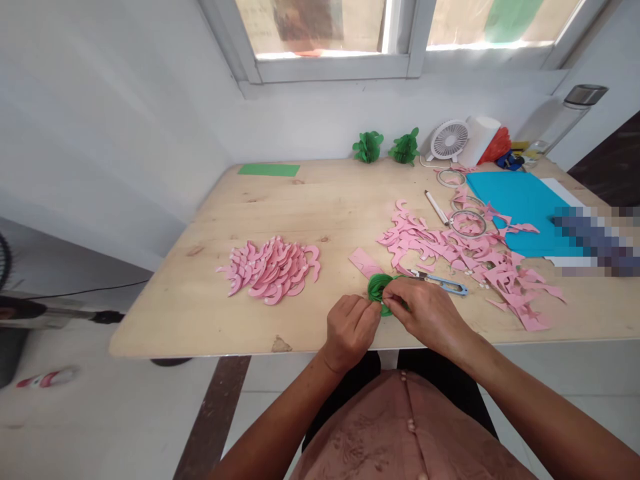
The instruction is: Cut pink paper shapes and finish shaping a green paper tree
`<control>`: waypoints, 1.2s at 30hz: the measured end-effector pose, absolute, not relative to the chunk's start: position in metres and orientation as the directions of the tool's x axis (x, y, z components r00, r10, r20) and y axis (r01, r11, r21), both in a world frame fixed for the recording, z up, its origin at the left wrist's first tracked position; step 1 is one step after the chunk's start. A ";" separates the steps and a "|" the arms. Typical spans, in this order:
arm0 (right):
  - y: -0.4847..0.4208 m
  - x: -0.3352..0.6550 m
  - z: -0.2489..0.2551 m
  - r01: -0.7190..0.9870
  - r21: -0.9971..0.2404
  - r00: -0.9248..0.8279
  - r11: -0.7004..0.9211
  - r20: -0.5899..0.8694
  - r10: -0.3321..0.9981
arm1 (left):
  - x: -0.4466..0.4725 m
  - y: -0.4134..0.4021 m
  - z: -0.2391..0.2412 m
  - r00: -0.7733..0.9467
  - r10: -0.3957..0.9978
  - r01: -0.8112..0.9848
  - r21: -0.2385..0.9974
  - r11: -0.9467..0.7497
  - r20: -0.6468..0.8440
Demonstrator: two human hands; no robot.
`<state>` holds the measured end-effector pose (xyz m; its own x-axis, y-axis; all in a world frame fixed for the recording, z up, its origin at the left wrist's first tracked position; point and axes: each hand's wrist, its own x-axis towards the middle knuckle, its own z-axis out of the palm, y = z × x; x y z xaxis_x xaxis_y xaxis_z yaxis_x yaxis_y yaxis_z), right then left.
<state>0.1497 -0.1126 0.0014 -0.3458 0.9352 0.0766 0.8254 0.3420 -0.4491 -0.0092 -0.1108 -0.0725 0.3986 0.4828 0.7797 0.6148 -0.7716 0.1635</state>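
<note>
Both hands meet over a green layered paper piece point(376, 287) near the table's front edge. My left hand point(353, 325) is closed, its fingertips pinching the lower left of the green paper. From the right, my right hand point(424, 305) grips the same piece with thumb and forefinger pressed together. Part of the green paper is hidden behind the fingers. Just behind it lies a folded pink paper strip point(364, 261). A blue-handled cutter point(445, 283) rests beyond my right hand. To the left sits a heap of curved pink paper cutouts point(275, 269).
Pink paper scraps point(450, 247) spread over the table's right side, with tape rolls point(469, 224) and a white pen point(437, 207). Blue sheets point(525, 207) lie farther right. Two green paper shapes point(369, 147), a small fan point(450, 140) and a glass bottle point(565, 127) stand along the wall.
</note>
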 end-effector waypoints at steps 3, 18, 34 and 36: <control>-0.113 0.151 0.002 0.817 -0.475 -0.322 0.326 0.093 0.942 | -0.009 -0.111 -0.072 0.398 0.493 0.618 0.171 -0.768 0.773; -0.129 0.144 0.000 0.687 -0.695 -0.181 0.212 0.119 0.976 | -0.009 -0.111 -0.071 0.406 0.483 0.618 0.156 -0.770 0.776; -0.128 0.143 -0.011 0.779 -0.497 -0.263 0.382 0.293 0.919 | -0.010 -0.113 -0.071 0.425 0.482 0.609 0.152 -0.779 0.766; -0.127 0.142 -0.013 0.786 -0.481 -0.282 0.390 0.282 0.917 | -0.009 -0.113 -0.071 0.422 0.482 0.613 0.150 -0.775 0.767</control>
<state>0.1422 -0.1270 -0.0125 -0.2822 0.9170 0.2820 0.7857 0.3896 -0.4805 -0.0094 -0.1132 -0.0708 0.4223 0.4823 0.7675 0.6134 -0.7754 0.1498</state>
